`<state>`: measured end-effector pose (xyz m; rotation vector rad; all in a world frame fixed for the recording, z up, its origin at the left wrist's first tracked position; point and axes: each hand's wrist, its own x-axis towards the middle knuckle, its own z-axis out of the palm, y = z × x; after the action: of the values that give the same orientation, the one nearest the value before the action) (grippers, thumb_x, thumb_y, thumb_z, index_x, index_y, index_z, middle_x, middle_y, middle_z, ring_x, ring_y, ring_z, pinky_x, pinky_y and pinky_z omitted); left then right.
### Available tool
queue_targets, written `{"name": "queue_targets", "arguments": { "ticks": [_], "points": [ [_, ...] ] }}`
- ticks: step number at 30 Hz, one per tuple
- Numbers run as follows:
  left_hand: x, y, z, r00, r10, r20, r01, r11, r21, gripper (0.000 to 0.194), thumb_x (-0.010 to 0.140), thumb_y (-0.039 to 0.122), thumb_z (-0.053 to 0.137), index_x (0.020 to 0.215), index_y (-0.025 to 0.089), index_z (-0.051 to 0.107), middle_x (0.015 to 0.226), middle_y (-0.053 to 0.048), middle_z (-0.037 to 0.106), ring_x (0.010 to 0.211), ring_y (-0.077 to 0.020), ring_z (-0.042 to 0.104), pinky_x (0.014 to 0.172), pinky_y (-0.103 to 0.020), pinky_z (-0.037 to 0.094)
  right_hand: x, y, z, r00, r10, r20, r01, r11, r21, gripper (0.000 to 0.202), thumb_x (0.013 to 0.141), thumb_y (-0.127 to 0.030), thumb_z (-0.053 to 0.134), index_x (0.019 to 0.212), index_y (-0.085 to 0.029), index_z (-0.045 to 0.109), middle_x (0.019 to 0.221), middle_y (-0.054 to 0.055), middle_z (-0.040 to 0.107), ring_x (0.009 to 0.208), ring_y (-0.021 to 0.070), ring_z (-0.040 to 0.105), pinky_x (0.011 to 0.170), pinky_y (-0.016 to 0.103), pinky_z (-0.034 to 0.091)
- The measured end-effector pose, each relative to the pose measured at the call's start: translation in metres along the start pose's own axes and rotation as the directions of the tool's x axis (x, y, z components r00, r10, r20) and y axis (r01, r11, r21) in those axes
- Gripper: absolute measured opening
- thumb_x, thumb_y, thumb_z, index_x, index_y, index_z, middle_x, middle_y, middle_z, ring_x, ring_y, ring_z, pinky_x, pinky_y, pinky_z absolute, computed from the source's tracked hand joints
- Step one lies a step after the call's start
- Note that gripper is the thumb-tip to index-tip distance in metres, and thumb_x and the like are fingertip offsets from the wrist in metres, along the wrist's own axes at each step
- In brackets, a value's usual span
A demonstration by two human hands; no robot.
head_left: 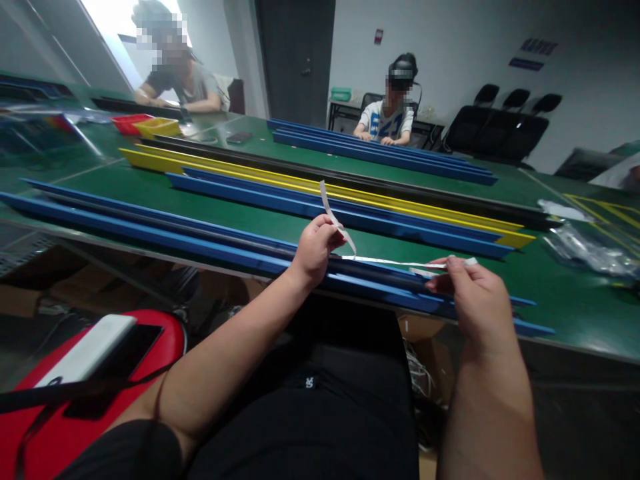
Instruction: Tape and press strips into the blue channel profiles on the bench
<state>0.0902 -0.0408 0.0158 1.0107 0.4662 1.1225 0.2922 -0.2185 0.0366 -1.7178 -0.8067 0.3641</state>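
A narrow white strip (pixel 395 261) runs between my two hands above the nearest blue channel (pixel 225 248), which has a dark bar lying along its inside. My left hand (pixel 316 248) pinches the strip between thumb and fingers, and a loose curled end stands up past the fingertips. Farther right, my right hand (pixel 473 283) has its fingers closed on the same strip, with a short end showing beyond the thumb. A small pale piece hangs just under the right fingers; whether it belongs to the strip I cannot tell.
Beyond lie another blue channel (pixel 280 200), a yellow channel (pixel 225 168) and a black one (pixel 260 160). Blue channels (pixel 370 148) rest before a seated person (pixel 387 120). A second person (pixel 185 80) sits far left near red (pixel 131 125) and yellow bins (pixel 159 127). Plastic wrapping (pixel 590 250) lies right.
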Motion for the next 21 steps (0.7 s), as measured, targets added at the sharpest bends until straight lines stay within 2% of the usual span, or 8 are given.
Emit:
{"name": "queue_targets", "arguments": {
  "ticks": [6, 11, 14, 18, 20, 21],
  "points": [
    [0.009, 0.02, -0.015, 0.998, -0.009, -0.068, 0.004, 0.997, -0.073, 0.014, 0.071, 0.024, 0.062, 0.082, 0.018, 0.054, 0.072, 0.004, 0.061, 0.064, -0.008, 0.061, 0.062, -0.02, 0.049, 0.003, 0.003, 0.0, 1.0, 0.031, 0.005, -0.031, 0.999, 0.019, 0.041, 0.081, -0.059, 0.064, 0.09, -0.021, 0.075, 0.076, 0.006, 0.072, 0.061, 0.0196, 0.068, 0.058, 0.033, 0.054],
    [0.018, 0.045, -0.02, 0.997, 0.021, -0.081, -0.029, 0.995, -0.097, 0.021, 0.073, 0.026, 0.059, 0.09, 0.022, 0.047, 0.081, 0.002, 0.069, 0.077, -0.016, 0.07, 0.075, -0.031, 0.056, 0.002, 0.002, 0.003, 1.0, 0.017, 0.008, -0.017, 1.0, 0.006, 0.042, 0.083, -0.059, 0.062, 0.091, -0.02, 0.074, 0.084, 0.007, 0.074, 0.061, 0.0175, 0.068, 0.057, 0.03, 0.054],
    [0.02, 0.058, -0.021, 0.999, 0.03, -0.044, -0.035, 0.993, -0.115, 0.017, 0.076, 0.027, 0.055, 0.088, 0.022, 0.045, 0.076, 0.004, 0.066, 0.074, -0.0154, 0.07, 0.078, -0.033, 0.057, 0.001, 0.0, 0.003, 1.0, 0.023, 0.004, -0.023, 1.0, -0.004, 0.042, 0.083, -0.059, 0.062, 0.091, -0.02, 0.074, 0.087, 0.007, 0.074, 0.06, 0.0166, 0.068, 0.056, 0.028, 0.054],
    [0.017, 0.068, -0.02, 0.998, 0.047, 0.036, -0.045, 0.998, -0.048, 0.015, 0.08, 0.027, 0.055, 0.08, 0.021, 0.041, 0.061, 0.008, 0.047, 0.053, -0.0077, 0.056, 0.062, -0.023, 0.052, 0.0, -0.003, 0.0, 0.997, 0.057, 0.043, -0.057, 0.998, -0.008, 0.043, 0.082, -0.061, 0.062, 0.087, -0.019, 0.071, 0.079, 0.006, 0.073, 0.057, 0.0153, 0.065, 0.053, 0.026, 0.052],
    [0.014, 0.067, -0.018, 0.993, 0.068, 0.099, -0.069, 0.998, 0.001, 0.014, 0.081, 0.025, 0.056, 0.079, 0.021, 0.042, 0.059, 0.008, 0.043, 0.048, -0.006, 0.047, 0.052, -0.018, 0.044, -0.002, -0.005, -0.003, 0.98, 0.126, 0.152, -0.12, 0.992, -0.05, 0.048, 0.083, -0.065, 0.058, 0.079, -0.019, 0.068, 0.067, 0.005, 0.069, 0.051, 0.0146, 0.062, 0.049, 0.026, 0.049],
    [0.012, 0.065, -0.016, 0.988, 0.084, 0.13, -0.088, 0.996, 0.031, 0.014, 0.081, 0.024, 0.057, 0.08, 0.02, 0.043, 0.059, 0.008, 0.043, 0.047, -0.0059, 0.045, 0.048, -0.017, 0.04, -0.005, -0.007, -0.005, 0.955, 0.186, 0.231, -0.167, 0.981, -0.1, 0.051, 0.083, -0.068, 0.055, 0.075, -0.019, 0.066, 0.061, 0.004, 0.066, 0.048, 0.0145, 0.06, 0.047, 0.026, 0.047]
  ]
}}
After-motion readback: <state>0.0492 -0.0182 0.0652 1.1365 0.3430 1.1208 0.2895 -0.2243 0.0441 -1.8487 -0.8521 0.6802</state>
